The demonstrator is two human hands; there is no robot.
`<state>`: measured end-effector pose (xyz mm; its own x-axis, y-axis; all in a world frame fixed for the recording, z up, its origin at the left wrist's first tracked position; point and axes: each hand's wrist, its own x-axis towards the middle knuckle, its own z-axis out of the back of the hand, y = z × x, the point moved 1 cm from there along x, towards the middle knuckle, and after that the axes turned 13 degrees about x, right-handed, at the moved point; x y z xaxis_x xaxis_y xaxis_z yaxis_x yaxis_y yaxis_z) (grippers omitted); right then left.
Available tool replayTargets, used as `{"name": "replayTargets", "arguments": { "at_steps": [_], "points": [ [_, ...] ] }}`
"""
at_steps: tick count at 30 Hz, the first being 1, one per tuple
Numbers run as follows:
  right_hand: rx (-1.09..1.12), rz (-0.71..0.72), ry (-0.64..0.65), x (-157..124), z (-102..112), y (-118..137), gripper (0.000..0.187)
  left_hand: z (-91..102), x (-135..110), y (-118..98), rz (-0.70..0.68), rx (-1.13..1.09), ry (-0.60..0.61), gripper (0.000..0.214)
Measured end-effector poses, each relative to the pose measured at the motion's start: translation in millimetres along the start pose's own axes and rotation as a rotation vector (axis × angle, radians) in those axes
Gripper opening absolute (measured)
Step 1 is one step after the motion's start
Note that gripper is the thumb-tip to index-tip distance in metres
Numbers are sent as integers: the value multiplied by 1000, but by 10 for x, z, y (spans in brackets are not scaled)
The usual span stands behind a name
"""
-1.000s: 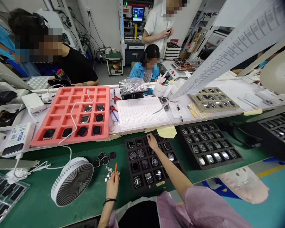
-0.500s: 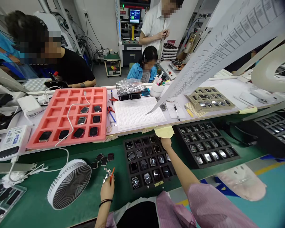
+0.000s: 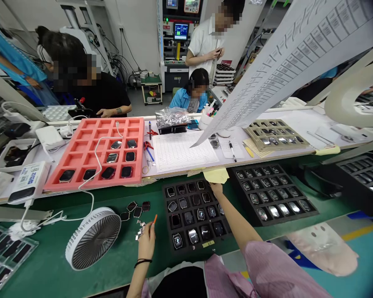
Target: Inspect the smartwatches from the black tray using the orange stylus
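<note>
My left hand (image 3: pixel 146 242) is closed around a thin orange stick-like tool (image 3: pixel 155 219), whose tip points up and away. Small silvery pieces (image 3: pixel 139 229) lie on the green bench just beside those fingers. A little farther off are several loose watch faces (image 3: pixel 137 212). My right hand (image 3: pixel 216 189) reaches to the far right corner of a black foam tray (image 3: pixel 186 205) with watches in its slots. A yellow paper (image 3: pixel 216 175) hangs over that hand's fingertips, so its fingers are mostly hidden and I cannot make out what they touch.
A white fan (image 3: pixel 95 239) stands at left. Beyond it is a pink foam tray (image 3: pixel 93 157) with a white cable across it. Another black watch tray (image 3: pixel 272 190) sits to the right. A printed sheet (image 3: pixel 286 70) hangs down at upper right. Co-workers are across the bench.
My left hand has shifted slightly right and away from me with the orange tool, which now leans more to the right. The right hand stays at the tray corner. The camera view has tilted a little.
</note>
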<state>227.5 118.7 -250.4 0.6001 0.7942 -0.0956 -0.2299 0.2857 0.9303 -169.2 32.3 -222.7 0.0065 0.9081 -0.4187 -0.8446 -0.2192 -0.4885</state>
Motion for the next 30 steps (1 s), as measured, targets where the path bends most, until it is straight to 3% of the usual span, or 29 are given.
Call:
{"name": "replayTargets", "arguments": {
  "at_steps": [4, 8, 13, 20, 26, 30],
  "points": [
    [361, -133, 57, -364, -53, 178, 28, 32, -86, -385, -206, -247, 77, 48],
    [711, -235, 277, -934, -249, 505, 38, 178, -167, -895, -375, -447, 230, 48],
    [978, -354, 420, -1500, -474, 973, 32, 356, -195, -1349, -447, -565, 307, 44],
    [1138, -395, 465, -1664, -522, 1439, 32, 400, -291, -1406, -427, -613, 286, 44],
    [1132, -394, 479, -1681, -500, 1522, 33, 425, -311, -1368, -429, -598, 252, 45],
    [1108, -401, 508, -1683, -479, 1529, 29, 483, -273, -1333, -422, -561, 324, 48]
  ]
}}
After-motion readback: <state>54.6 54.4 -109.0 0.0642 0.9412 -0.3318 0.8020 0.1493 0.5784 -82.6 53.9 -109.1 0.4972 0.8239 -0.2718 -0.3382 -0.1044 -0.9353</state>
